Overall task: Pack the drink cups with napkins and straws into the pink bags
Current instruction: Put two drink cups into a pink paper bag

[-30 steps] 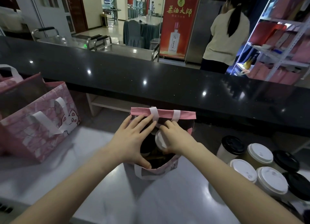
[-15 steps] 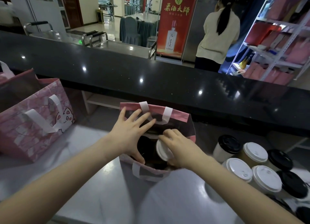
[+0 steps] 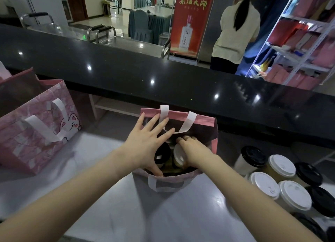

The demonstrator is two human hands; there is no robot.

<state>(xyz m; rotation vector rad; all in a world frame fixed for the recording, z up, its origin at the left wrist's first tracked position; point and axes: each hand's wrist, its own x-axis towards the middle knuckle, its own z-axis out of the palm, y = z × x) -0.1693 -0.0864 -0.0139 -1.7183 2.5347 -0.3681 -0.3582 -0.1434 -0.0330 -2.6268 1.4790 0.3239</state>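
Observation:
A small pink bag [image 3: 204, 122] with white handles stands open on the white counter in front of me. Inside it a black-lidded cup [image 3: 161, 153] stands beside a white-lidded cup [image 3: 178, 155]. My left hand [image 3: 146, 143] lies spread across the bag's mouth, fingers on the far wall and thumb inside the near rim, holding it wide. My right hand [image 3: 192, 148] reaches into the bag and is closed over the white-lidded cup. No napkins or straws show.
Several lidded cups, white [image 3: 281, 164] and black [image 3: 253, 155], cluster at the right. A larger pink cat-print bag [image 3: 38, 131] stands at the left. A raised black counter [image 3: 163, 78] runs across behind. Beyond it a person [image 3: 237, 29] faces shelves.
The bag's mouth has been spread wider by my left hand, and my right hand has sunk deeper with the white-lidded cup. The view has shifted slightly.

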